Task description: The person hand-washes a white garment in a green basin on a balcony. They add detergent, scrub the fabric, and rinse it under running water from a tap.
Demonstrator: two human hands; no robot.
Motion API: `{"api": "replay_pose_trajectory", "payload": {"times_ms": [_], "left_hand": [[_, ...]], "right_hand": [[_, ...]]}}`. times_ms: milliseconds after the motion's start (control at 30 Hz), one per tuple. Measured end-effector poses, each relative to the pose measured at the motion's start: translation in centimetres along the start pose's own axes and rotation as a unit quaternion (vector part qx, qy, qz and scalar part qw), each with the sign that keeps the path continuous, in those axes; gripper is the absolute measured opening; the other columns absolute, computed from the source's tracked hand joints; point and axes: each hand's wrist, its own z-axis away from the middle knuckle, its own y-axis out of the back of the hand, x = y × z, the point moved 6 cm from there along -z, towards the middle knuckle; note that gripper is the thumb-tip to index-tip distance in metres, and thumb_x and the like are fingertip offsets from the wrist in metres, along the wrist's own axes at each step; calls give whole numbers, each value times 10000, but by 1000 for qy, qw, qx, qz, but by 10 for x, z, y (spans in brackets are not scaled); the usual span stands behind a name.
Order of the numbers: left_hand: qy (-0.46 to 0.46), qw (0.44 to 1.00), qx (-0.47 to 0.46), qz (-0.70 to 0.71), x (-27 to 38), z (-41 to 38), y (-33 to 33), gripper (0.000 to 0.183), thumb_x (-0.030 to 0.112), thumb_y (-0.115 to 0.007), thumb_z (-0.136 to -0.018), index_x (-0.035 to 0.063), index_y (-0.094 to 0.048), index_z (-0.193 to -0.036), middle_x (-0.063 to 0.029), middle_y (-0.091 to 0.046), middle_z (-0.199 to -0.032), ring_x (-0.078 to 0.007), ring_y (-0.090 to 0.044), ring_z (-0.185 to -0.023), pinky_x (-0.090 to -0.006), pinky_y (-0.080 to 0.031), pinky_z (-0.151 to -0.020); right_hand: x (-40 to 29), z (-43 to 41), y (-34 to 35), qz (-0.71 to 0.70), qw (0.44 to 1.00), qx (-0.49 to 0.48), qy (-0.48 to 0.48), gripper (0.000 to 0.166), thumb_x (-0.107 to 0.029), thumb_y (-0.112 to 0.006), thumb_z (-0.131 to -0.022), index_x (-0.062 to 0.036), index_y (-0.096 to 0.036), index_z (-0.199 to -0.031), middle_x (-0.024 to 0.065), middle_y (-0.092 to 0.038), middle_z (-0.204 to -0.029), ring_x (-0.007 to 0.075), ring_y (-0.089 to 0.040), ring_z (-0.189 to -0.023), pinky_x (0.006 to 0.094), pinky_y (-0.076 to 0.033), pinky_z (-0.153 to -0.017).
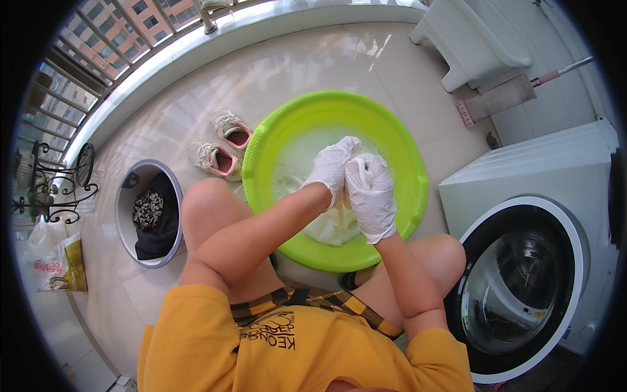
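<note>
In front of me on the floor stands a large lime-green plastic basin of sudsy water. Both hands wear thin white gloves and meet above the water, close together. My left hand is clenched on a white wet cloth. My right hand presses against the left from the other side, also clenched on the cloth. Its lower part hangs from the hands and lies in the basin near the front rim. The gathered part between the fingers is mostly hidden by the gloves.
Pink-and-white sneakers touch or nearly touch the basin's left side. Farther left is a grey laundry basket with dark clothes. A front-loading washing machine stands right, its round door near my knee. A flat mop leans behind it.
</note>
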Motion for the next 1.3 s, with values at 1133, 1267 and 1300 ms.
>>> {"api": "replay_pose_trajectory", "payload": {"times_ms": [1133,1267,1300], "left_hand": [[-92,975,-3,-204,11,1,0,270,293,-488,-911,40,-566,-961,-125,-597,-843,-211,-529,-721,-376,-470,-661],[35,999,-26,24,-12,-12,0,246,303,-464,-938,83,-573,-934,-57,-584,-831,-175,-514,-697,-348,-451,-631],[68,994,-49,72,-5,2,-13,235,304,-465,-937,96,-574,-927,-45,-576,-821,-162,-515,-691,-333,-447,-616]], "right_hand": [[17,0,0,-122,987,17,-101,91,-98,-581,-899,-25,-529,-916,88,-532,-859,223,-518,-769,316,-446,-727],[-3,9,-5,26,999,14,44,101,-99,-576,-895,-20,-543,-949,137,-553,-890,313,-546,-804,364,-456,-744],[16,0,4,73,997,26,20,107,-85,-584,-890,-20,-545,-966,127,-554,-894,292,-547,-815,347,-454,-755]]}}
